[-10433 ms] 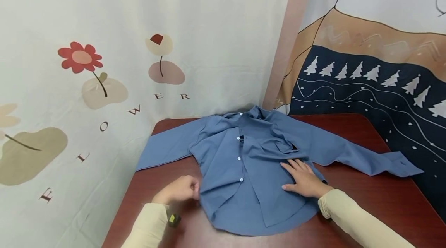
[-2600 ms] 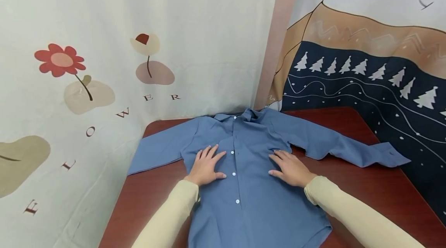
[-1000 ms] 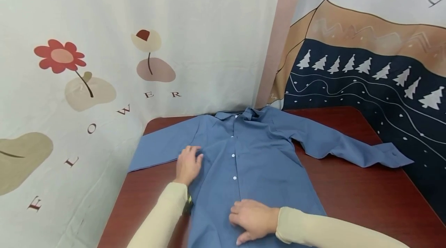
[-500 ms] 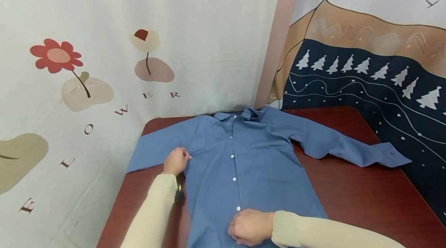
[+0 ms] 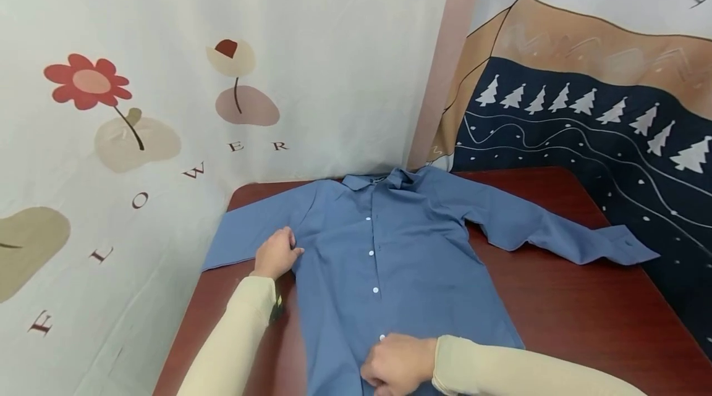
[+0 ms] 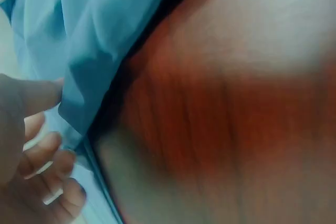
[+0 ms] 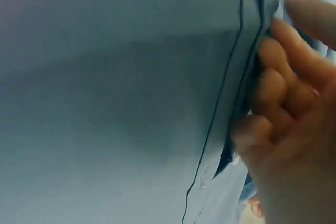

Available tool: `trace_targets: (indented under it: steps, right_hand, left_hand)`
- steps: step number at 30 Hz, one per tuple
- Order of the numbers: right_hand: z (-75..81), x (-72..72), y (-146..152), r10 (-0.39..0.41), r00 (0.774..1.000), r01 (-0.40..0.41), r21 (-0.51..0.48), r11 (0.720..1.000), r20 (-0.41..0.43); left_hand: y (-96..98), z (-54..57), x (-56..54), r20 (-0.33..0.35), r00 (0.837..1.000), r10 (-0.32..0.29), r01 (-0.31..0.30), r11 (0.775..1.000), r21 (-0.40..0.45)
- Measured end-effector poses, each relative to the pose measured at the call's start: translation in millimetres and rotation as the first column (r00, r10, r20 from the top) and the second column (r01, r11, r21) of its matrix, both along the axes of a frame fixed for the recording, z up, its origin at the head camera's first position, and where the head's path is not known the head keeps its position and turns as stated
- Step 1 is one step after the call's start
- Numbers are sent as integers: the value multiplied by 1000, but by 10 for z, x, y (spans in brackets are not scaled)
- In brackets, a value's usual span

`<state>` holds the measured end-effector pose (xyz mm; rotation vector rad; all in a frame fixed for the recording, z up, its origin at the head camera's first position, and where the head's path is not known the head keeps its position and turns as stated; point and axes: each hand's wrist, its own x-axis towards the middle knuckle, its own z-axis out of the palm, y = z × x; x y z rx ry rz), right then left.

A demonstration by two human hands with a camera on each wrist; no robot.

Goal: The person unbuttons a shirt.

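Observation:
A blue button-up shirt (image 5: 428, 266) lies front up and spread out, its collar at the far edge and a line of white buttons down its middle. At the underarm on the left side, my left hand (image 5: 276, 254) pinches the shirt's edge. In the left wrist view the thumb and forefinger of the left hand (image 6: 39, 145) hold a fold of cloth, the other fingers loosely curled. Low on the button line, my right hand (image 5: 399, 364) has its fingers curled. The right wrist view puts the thumb and forefinger of the right hand (image 7: 294, 93) on the placket's edge.
The shirt lies on a reddish-brown table (image 5: 578, 315). Its right sleeve (image 5: 556, 232) in view reaches the table's right edge; the left sleeve (image 5: 245, 232) reaches the left edge. Printed curtains (image 5: 334, 62) hang right behind the table.
The shirt, bunched at first, was spread flat and reaches nearer me. From lying flat on its chest, my left hand moved to the underarm and my right down the button line; both then gripped cloth.

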<state>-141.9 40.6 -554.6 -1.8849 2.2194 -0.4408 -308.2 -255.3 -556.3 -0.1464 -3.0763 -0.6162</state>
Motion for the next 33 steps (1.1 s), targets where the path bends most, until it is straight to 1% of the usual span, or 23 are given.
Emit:
trace_targets:
  steps: [3, 5, 7, 9, 12, 15, 19, 22, 24, 26, 29, 31, 33]
  right_hand:
    - [64, 0, -123, -55, 998, 56, -54, 997, 26]
    - [105, -15, -231, -91, 996, 92, -85, 992, 15]
    - [127, -13, -366, -105, 994, 103, -113, 988, -19]
    - [134, -8, -512, -98, 991, 87, -127, 988, -87]
    - [118, -2, -685, -50, 979, 25, -125, 992, -199]
    - [75, 1, -780, -14, 967, -17, -119, 993, -254]
    - [32, 12, -850, 11, 963, -51, -140, 989, -270]
    - [10, 29, -915, 49, 972, -88, -162, 983, -231]
    - [-4, 28, -949, 80, 977, -109, -144, 984, -197]
    - [-26, 4, -942, 98, 988, -112, -120, 986, -119]
    - [-47, -59, -855, 108, 994, -108, -83, 991, -2]
    - [-59, -99, -758, 111, 992, -105, -90, 990, 61]
    - [-71, -123, -659, 104, 993, -98, -100, 990, 62]
  left_hand:
    - [-16, 15, 90, 48, 999, 7, -7, 1000, -1]
    - [-2, 6, 80, 58, 998, 6, -6, 1000, -2]
    - [-1, -22, 67, 64, 998, 3, -3, 1000, -4]
    - [2, -42, 60, 63, 998, 0, 0, 1000, -1]
    - [11, -39, 53, 60, 998, -7, 7, 1000, 4]
    - [8, -33, 46, 49, 999, -20, 19, 1000, 18]
    - [-43, -49, 43, 41, 999, -21, 19, 999, 39]
    - [-99, -61, 42, 45, 999, -22, 19, 998, 65]
    - [-128, -61, 39, 50, 998, -29, 25, 996, 90]
    - [-142, -52, 31, 59, 997, -47, 40, 993, 108]
    - [-151, -33, 20, 82, 995, -60, 50, 991, 122]
    - [-152, -14, 13, 97, 994, -59, 47, 992, 115]
    - [-149, 2, 6, 88, 995, -50, 42, 995, 88]
